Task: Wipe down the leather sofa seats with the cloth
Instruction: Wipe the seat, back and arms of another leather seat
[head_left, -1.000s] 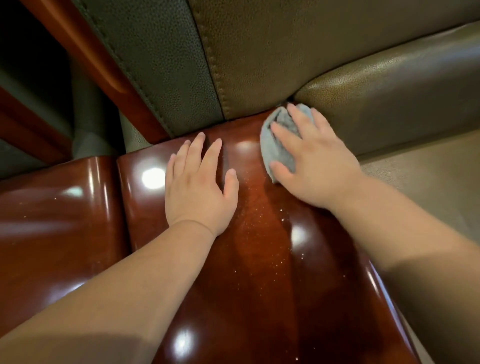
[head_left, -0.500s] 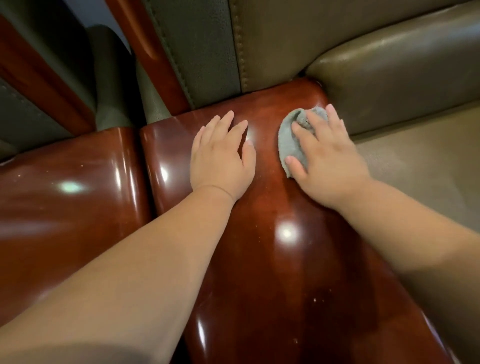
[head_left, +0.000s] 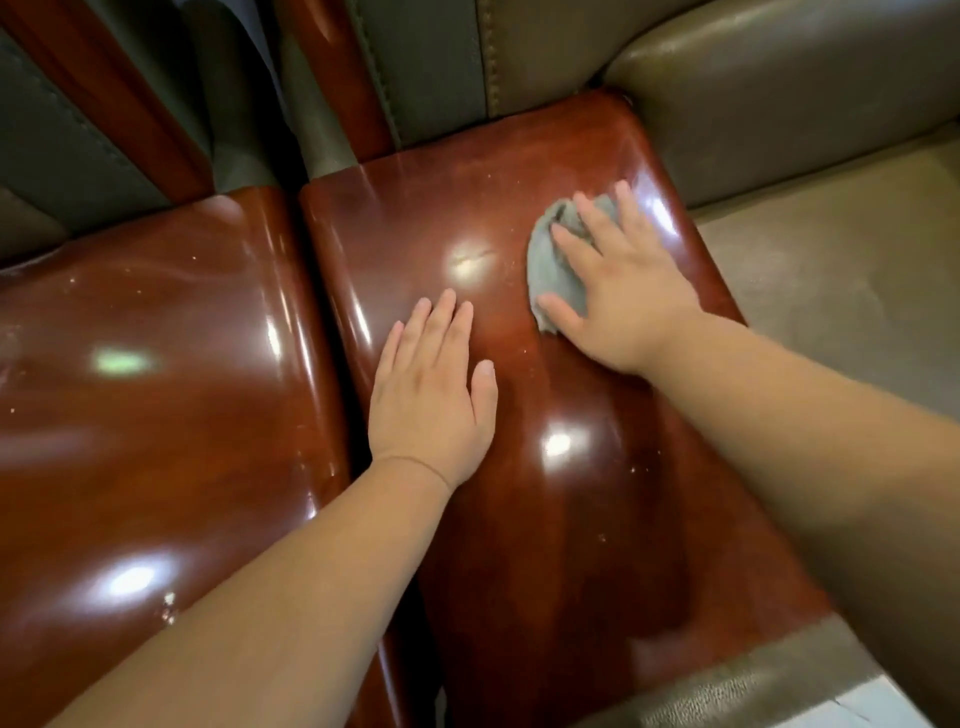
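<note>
Head view: cloth under right hand

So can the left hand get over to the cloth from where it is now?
Probably yes: the left hand lies flat on the same wooden armrest, with bare wood between it and the cloth under the right hand.

Glossy polished wood armrest (dust-flecked), soft grey cloth, grained leather seat.

A glossy reddish-brown wooden armrest is lying under the left hand, with overhead light glaring off it in white spots just ahead of the fingers. A second matching wooden armrest is sitting just left of that hand, also gleaming.
</note>
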